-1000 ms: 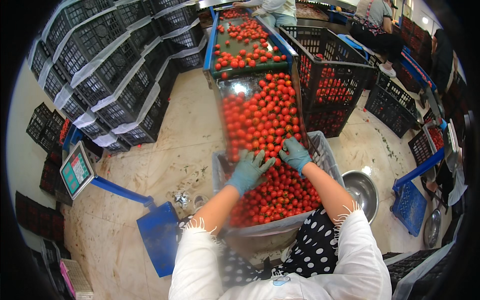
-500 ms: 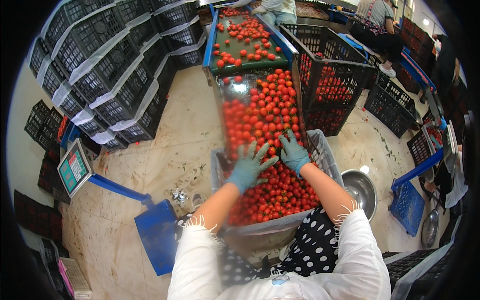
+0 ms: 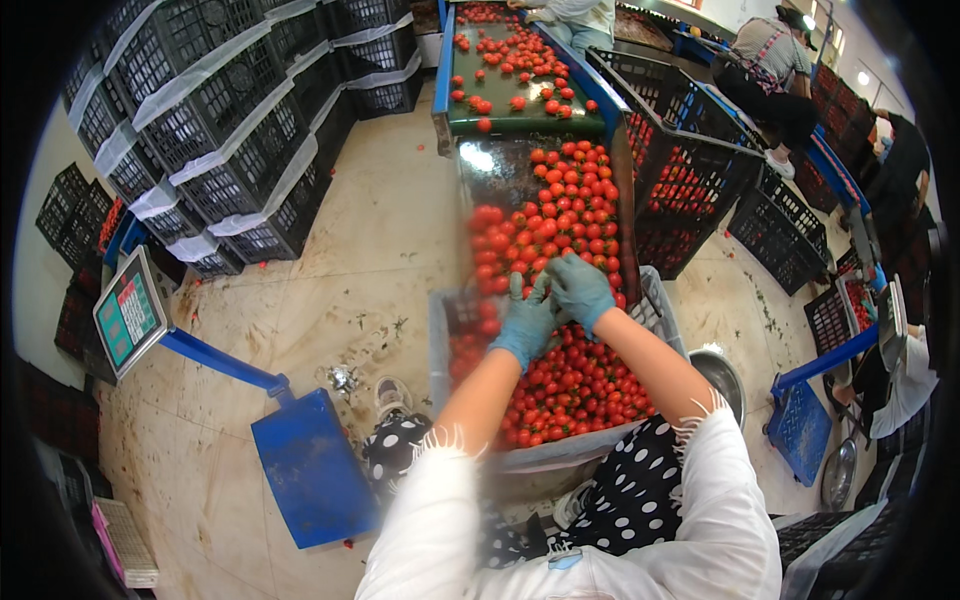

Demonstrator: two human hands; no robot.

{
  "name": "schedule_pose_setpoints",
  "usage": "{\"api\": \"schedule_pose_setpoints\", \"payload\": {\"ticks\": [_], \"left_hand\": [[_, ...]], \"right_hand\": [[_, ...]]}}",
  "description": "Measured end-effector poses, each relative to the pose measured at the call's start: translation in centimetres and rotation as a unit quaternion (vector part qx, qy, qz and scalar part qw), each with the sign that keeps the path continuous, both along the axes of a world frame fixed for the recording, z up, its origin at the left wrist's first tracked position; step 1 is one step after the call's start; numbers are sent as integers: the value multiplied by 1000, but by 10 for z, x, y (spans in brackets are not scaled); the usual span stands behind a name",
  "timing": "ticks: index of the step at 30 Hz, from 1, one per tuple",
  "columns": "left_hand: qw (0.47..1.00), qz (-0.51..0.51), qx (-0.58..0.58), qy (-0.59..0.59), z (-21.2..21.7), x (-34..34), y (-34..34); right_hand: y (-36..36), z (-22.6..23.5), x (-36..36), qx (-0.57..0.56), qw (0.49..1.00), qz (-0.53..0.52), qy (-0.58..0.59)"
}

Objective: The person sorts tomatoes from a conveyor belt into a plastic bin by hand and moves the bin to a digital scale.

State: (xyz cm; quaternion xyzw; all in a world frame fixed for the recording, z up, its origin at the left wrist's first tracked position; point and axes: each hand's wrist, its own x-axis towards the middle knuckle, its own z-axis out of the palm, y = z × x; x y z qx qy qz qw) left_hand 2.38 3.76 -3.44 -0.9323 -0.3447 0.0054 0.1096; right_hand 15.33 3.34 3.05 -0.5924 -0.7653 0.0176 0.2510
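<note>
Pretty bright overall, even indoor light from overhead. There's a white glare patch on the wet metal chute [image 3: 490, 165] around 12 o'clock, and lamps blow out near 1 o'clock. Shadows are soft and sit close under things. Heavy fisheye: black corners all round, and the stacked crates [image 3: 230, 130] at 10 o'clock bow hard. The rolling tomatoes [image 3: 500, 250] smear with motion blur.

Small round red tomatoes [image 3: 560, 215] heaped on sloped chute

Spilling into grey plastic crate [image 3: 655, 300]; piled deep there, glossy, tightly packed
</note>
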Motion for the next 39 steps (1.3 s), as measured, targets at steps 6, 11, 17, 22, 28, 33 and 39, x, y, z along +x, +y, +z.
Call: {"api": "schedule_pose_setpoints", "payload": {"ticks": [6, 11, 17, 22, 28, 33, 39], "left_hand": [[876, 125, 461, 64, -5, 6, 1], [973, 21, 230, 22, -28, 4, 9], [998, 15, -60, 9, 23, 4, -10], [995, -1, -25, -95, 25, -15, -15], [993, -25, -37, -111, 27, 6, -15], [993, -27, -8, -117, 18, -5, -17], [990, -96, -26, -104, 14, -7, -25]], "right_hand": [[61, -14, -37, -106, 986, -43, -123], [60, -12, -41, -101, 991, -48, -69], [-12, 40, -6, 260, 940, 12, 221], [27, 204, 72, 459, 871, -61, 164], [76, 227, 153, 395, 907, -141, -27], [-9, 98, 46, 42, 992, 48, 109], [-20, -16, 50, -64, 994, -89, -7]]}}
